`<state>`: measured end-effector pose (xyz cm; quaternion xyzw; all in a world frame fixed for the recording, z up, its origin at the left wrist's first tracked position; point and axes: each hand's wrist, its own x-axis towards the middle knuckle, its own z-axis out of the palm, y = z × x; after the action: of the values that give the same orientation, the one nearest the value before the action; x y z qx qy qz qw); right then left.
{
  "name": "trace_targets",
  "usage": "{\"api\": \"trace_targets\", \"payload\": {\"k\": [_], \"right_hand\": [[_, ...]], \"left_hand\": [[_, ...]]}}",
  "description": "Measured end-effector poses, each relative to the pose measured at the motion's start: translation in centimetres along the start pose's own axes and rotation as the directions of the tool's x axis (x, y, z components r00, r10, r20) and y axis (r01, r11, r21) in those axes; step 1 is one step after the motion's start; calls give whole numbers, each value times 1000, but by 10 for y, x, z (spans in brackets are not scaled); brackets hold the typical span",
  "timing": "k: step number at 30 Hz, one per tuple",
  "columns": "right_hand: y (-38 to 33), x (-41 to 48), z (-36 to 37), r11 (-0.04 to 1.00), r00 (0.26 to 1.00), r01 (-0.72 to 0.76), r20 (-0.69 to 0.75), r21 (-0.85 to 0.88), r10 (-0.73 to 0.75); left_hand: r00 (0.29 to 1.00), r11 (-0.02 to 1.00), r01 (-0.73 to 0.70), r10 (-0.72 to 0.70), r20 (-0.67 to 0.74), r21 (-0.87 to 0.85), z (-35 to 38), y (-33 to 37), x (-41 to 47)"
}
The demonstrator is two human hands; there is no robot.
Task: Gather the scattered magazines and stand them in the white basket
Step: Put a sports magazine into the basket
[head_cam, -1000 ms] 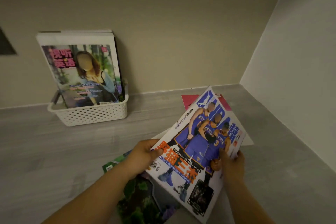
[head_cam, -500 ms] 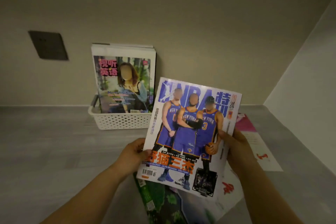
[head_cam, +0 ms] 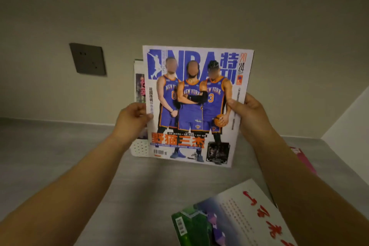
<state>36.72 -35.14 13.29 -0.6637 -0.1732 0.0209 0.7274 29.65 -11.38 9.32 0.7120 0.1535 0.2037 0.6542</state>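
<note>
White perforated plastic basket against the beige wall, mostly hidden behind the held magazine; only its left corner visible. Standing inside it, one upright magazine with a white top edge and pink lettering, seen as a narrow strip; whether more stand behind it cannot be told.

Held in front of the basket: one glossy basketball magazine with three players in blue and orange jerseys on its cover. Upright, long axis vertical, title at the top, barcode at the bottom left, cover facing the camera, tilted very slightly with the lower edge toward the right. Lifted clear of the grey wood-grain surface.

Left hand closed on the magazine's left edge at about mid-height, thumb on the cover. Right hand closed on the right edge, thumb on the cover, fingers behind.

Lying flat on the surface: three more items. Green-covered magazine with a barcode at the lower edge, overlapped by a white booklet with red brush lettering. Pink-edged magazine further right, partly behind the right forearm.

One dark grey wall socket plate to the left of the basket, above it.
</note>
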Motion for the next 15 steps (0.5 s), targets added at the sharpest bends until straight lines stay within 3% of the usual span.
{"api": "trace_targets", "payload": {"k": [7,15], "right_hand": [[7,62,34,993,1000,10,28,-116,-7],[56,80,50,983,986,-163,-36,-87,160]], "left_hand": [[980,986,-122,138,-141,116,-23,15,51],[989,984,18,9,-149,178,-20,-31,69]]}}
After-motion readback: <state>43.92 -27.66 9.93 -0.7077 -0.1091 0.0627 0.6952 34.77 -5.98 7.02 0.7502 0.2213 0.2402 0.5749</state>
